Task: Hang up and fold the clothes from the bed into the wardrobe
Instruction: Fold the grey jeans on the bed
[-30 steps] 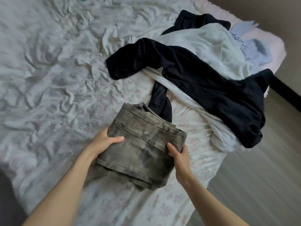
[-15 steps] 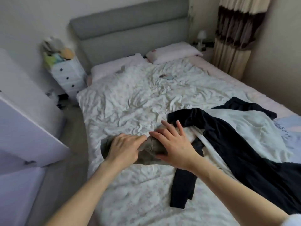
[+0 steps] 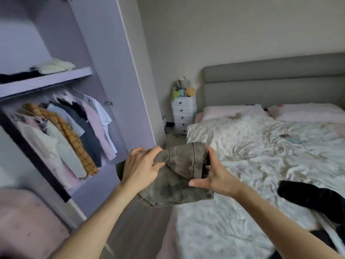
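Far left I'm seeing the wardrobe [image 3: 104, 53] standing open: folded pale knits [image 3: 54, 65] sitting on the shelf [image 3: 46, 81], and below it hanging clothes [image 3: 74, 131] incl. a mustard plaid shirt [image 3: 74, 141], a dark top and a pink one, all crowding the rail. Bottom left a pinkish blurred surface is filling the corner; can't tell what it is.

Moving right, my left hand [image 3: 140, 167] is gripping the folded grey jeans [image 3: 179, 174] w/ fingers curling over the top edge and thumb pressing into the fabric. The jeans are hanging in the air btwn both hands, over the floor strip just beside the bed edge, level w/ the open wardrobe. My right hand [image 3: 214, 174] is clamping the other side, thumb stretching across the front, fingers wrapping behind.

Further right, a white drawer unit [image 3: 183, 113] w/ plush toys [image 3: 183, 86] on top is standing next to the grey headboard [image 3: 270, 81]. The bed [image 3: 261, 156] is showing a crumpled white sheet, pink pillows [image 3: 306, 112], and a black garment [image 3: 313, 199] lying at the right edge.
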`<state>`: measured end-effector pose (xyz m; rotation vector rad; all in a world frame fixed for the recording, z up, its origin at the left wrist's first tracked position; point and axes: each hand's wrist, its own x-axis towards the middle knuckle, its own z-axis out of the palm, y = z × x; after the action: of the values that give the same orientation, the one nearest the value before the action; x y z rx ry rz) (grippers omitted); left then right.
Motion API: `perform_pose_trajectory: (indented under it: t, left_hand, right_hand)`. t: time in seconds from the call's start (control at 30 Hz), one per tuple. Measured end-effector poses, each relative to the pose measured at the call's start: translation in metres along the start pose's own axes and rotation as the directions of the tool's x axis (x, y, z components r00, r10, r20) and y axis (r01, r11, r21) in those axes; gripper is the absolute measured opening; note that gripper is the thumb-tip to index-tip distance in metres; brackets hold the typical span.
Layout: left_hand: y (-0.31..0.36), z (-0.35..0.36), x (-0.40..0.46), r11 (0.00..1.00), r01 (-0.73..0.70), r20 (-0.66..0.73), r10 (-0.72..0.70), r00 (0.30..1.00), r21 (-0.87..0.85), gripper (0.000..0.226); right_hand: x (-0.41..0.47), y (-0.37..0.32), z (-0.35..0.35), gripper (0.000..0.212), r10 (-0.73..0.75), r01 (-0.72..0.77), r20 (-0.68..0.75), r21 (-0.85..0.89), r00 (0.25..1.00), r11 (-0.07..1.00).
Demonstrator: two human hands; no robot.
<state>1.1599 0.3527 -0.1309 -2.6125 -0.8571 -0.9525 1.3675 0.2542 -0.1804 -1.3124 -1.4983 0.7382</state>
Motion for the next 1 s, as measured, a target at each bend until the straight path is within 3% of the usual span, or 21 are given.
perform_pose_trajectory:
  t: [0.07,0.2,0.33,0.5,0.67,0.77,0.87,0.93,1.0]
  left_hand:
    - [-0.029,-0.024,-0.016,0.998,0.035,-0.042,-0.033,0.999,0.056,0.034]
    - [-0.087,-0.058,-0.045,0.987,0.088,-0.084,-0.077,0.993,0.135,0.030]
    - [-0.176,-0.097,-0.079,0.935,0.306,-0.101,-0.292,0.951,0.181,0.037]
    - [-0.283,-0.129,-0.126,0.830,0.536,-0.007,-0.544,0.839,-0.155,0.052]
    - [-0.334,-0.140,-0.141,0.638,0.478,0.062,-0.560,0.826,-0.603,0.062]
    - [-0.348,-0.132,-0.132,0.535,0.432,0.062,-0.575,0.816,-0.726,0.068]
    - [-0.355,-0.102,-0.116,0.317,0.411,0.186,-0.553,0.812,-0.855,0.082]
    - [-0.359,-0.077,-0.102,0.300,0.430,0.238,-0.509,0.827,-0.852,0.078]
    - [-0.367,-0.048,-0.085,0.330,0.435,0.218,-0.529,0.820,-0.837,0.054]
  right_hand:
    - [0.023,-0.013,0.037,0.092,-0.043,0.040,-0.027,-0.078,0.999,0.996]
    - [0.062,-0.034,0.112,0.055,-0.152,0.125,-0.254,-0.121,0.955,0.985]
    - [0.119,-0.080,0.199,0.045,-0.293,0.266,-0.343,-0.126,0.892,0.956]
    - [0.172,-0.115,0.273,0.042,-0.393,0.360,-0.308,-0.161,0.866,0.919]
    - [0.209,-0.114,0.296,0.047,-0.368,0.364,-0.382,-0.085,0.848,0.928]
    - [0.228,-0.098,0.293,0.043,-0.328,0.343,-0.440,-0.049,0.836,0.938]
    - [0.247,-0.083,0.289,0.043,-0.267,0.299,-0.503,-0.019,0.822,0.954]
    - [0.264,-0.071,0.285,0.044,-0.218,0.265,-0.532,0.013,0.818,0.964]
    - [0.290,-0.054,0.282,0.042,-0.182,0.245,-0.553,0.042,0.813,0.969]
